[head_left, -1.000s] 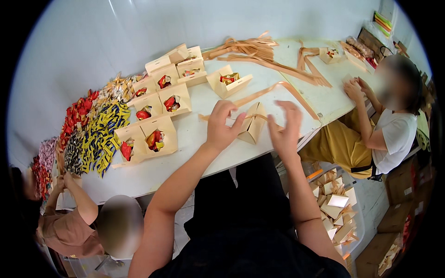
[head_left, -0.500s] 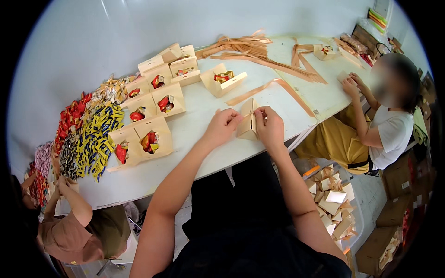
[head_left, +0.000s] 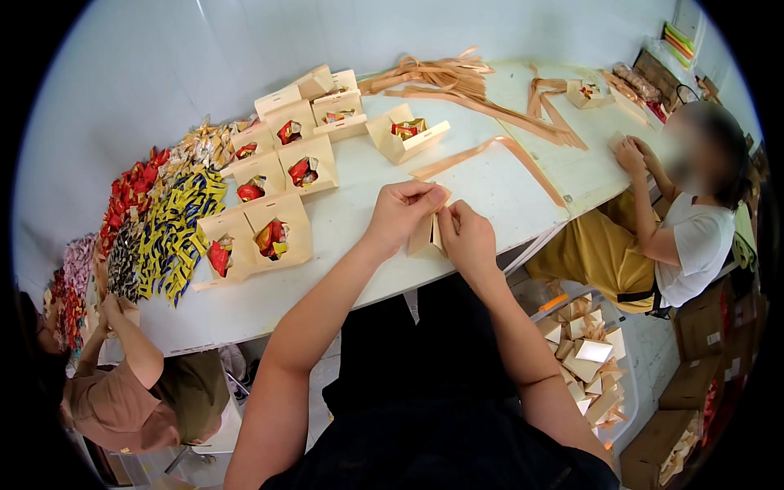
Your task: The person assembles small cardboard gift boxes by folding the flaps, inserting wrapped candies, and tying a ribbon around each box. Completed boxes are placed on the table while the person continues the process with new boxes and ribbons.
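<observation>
A small cream paper candy box (head_left: 424,240) stands on the table in front of me, its sides folded up toward a peak. My left hand (head_left: 406,214) pinches at the top of it, thumb and forefinger together. Close beside, my right hand (head_left: 468,238) is closed with its fingertips at the box's upper right edge. The fingers hide the peak, so I cannot make out whether a ribbon is between them. Behind my hands lies a peach ribbon (head_left: 531,167). An open cream box (head_left: 406,135) with red and gold wrapped sweets sits farther back.
Several filled open boxes (head_left: 278,237) stand left, beside heaps of yellow-and-blue wrapped sweets (head_left: 175,233). A ribbon bundle (head_left: 441,77) lies at the back. One person (head_left: 694,229) works at right, another (head_left: 122,392) at left. A bin of finished boxes (head_left: 629,392) stands below right.
My left hand has moved right and slightly up, onto the top of the box. My right hand has dropped a little, and the hands are closer together. The box looks turned and narrower.
</observation>
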{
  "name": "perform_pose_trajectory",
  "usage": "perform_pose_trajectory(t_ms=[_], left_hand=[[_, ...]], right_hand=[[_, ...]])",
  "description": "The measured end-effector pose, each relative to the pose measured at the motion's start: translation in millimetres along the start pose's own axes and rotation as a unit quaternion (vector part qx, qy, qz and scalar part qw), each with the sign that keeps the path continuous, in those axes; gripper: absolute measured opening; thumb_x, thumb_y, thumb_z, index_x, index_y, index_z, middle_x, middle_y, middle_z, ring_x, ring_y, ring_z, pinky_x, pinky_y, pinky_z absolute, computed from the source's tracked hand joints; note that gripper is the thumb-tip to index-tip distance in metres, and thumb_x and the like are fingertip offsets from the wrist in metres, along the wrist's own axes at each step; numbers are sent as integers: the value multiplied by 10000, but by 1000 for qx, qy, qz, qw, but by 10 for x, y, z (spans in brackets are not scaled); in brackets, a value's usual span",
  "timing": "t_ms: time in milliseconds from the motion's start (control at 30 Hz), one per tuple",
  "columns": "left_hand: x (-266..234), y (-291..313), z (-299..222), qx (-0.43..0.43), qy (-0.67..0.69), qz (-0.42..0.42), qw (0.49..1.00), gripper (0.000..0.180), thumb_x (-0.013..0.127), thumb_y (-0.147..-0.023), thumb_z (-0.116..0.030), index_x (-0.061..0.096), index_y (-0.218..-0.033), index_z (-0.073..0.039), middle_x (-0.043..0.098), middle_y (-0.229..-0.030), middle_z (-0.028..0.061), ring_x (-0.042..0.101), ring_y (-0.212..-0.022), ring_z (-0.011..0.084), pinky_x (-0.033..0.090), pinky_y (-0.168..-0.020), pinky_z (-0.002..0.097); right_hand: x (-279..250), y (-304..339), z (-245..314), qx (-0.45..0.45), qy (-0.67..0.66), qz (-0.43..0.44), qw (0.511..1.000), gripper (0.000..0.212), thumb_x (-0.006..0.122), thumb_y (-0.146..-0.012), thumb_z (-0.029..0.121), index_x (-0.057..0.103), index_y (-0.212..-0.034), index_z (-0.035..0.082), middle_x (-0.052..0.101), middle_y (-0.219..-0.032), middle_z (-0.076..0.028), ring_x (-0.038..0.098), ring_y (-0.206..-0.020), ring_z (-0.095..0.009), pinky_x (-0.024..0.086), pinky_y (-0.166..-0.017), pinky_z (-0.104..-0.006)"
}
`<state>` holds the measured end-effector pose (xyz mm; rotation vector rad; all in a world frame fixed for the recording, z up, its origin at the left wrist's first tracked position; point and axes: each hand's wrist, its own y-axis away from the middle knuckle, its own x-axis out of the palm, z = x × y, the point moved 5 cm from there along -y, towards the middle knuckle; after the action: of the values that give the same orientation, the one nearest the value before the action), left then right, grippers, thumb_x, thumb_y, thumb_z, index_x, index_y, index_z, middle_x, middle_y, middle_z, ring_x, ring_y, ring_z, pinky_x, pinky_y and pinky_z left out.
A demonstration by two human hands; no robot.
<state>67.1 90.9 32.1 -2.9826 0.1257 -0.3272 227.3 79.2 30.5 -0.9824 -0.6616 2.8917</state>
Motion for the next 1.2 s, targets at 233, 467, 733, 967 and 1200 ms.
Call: perform_pose_trajectory(t_ms=[233, 467, 733, 967, 1200], left_hand=[[159, 73, -155, 117, -177, 19, 977, 174, 725, -1054, -82, 818, -1161, 18, 774, -962, 80, 710, -937, 140, 573, -840, 296], [225, 139, -147, 179, -187, 4, 966, 188, 715, -1007, 33, 606, -1159, 12, 775, -1012, 129, 745, -971, 155, 592, -835, 313], [50, 82, -63, -30, 53, -59, 996, 283, 750, -998, 21, 512, -1131, -56, 797, -1046, 140, 755, -1020, 163, 597, -898, 308], [103, 63, -100, -19, 48, -1, 999, 224, 737, -1035, -51, 569, -1182, -33, 801, -1018, 109, 744, -949, 131, 570, -836, 271], [97, 98, -126, 127, -183, -51, 974, 149, 742, -1037, -49, 685, -1167, -3, 786, -968, 73, 728, -906, 112, 569, -866, 274]], right_hand=[[-118, -414, -519, 112, -192, 179, 959, 527, 717, -1051, 462, 651, -822, -7, 622, -682, -33, 534, -594, -167, 439, -549, -349], [-470, -486, 191, 40, -259, 137, 955, 365, 717, -1073, 290, 698, -905, -33, 666, -768, -11, 575, -663, -105, 478, -613, -301], [-537, -49, 257, 44, -84, 116, 989, 242, 727, -1027, 183, 760, -1108, -43, 734, -790, -169, 683, -675, -210, 544, -673, -350], [-457, -232, 34, 7, -103, 138, 985, 243, 767, -974, 165, 786, -1133, -17, 713, -749, -104, 578, -613, -137, 491, -622, -318], [-211, -180, -104, 1, -183, 74, 980, 159, 767, -958, 118, 764, -1036, -21, 645, -695, -25, 500, -606, -65, 432, -578, -266]])
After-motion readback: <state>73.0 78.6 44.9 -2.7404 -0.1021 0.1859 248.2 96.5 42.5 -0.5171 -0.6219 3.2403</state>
